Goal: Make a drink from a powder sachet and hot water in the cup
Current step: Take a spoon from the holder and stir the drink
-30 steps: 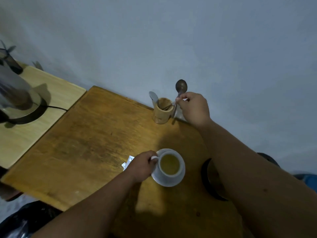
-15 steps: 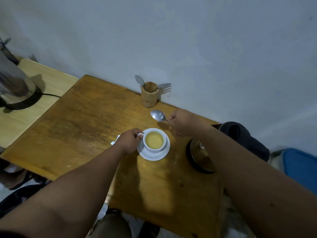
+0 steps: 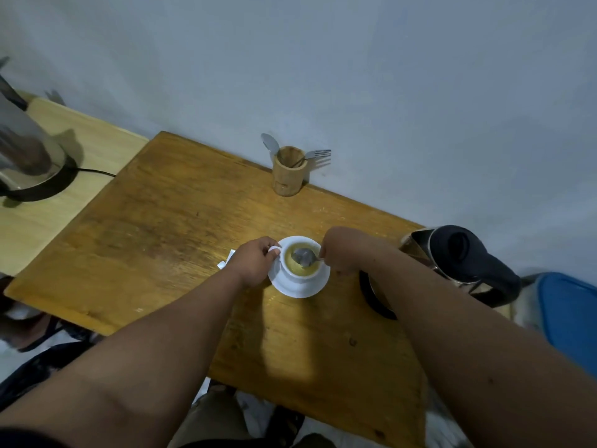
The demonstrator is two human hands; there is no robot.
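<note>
Since half a second ago the spoon (image 3: 303, 256) has travelled from just above the cup's rim at its twelve o'clock down into the cup (image 3: 301, 265), so its bowl now sits at the surface of the yellowish drink. A second ago that same spoon was only being drawn from the wooden holder (image 3: 288, 171) at the far edge of the desk (image 3: 168, 227). Powder and water look to be in already, so stirring seems to be the step in hand, and the task is likely near its end.

The cup stands on its white saucer (image 3: 302, 287) near the middle of the desk. At the cup's three o'clock the right hand (image 3: 344, 250) pinches the spoon's handle between closed fingers. At nine o'clock the left hand (image 3: 255, 263) is curled on the cup's handle, steadying it as it did in both earlier frames.

Just past the left hand, at the cup's nine o'clock, a scrap of white sachet (image 3: 226, 259) lies flat on the wood. The holder, at twelve o'clock and well apart, keeps another spoon (image 3: 270, 143) and a fork (image 3: 318, 153). A kettle with a black lid (image 3: 462, 253) sits at three o'clock beyond the right forearm. Another metal kettle (image 3: 26, 150) rests on its base on the paler side surface at ten o'clock.

Brisk stirring could slop liquid into the saucer.
</note>
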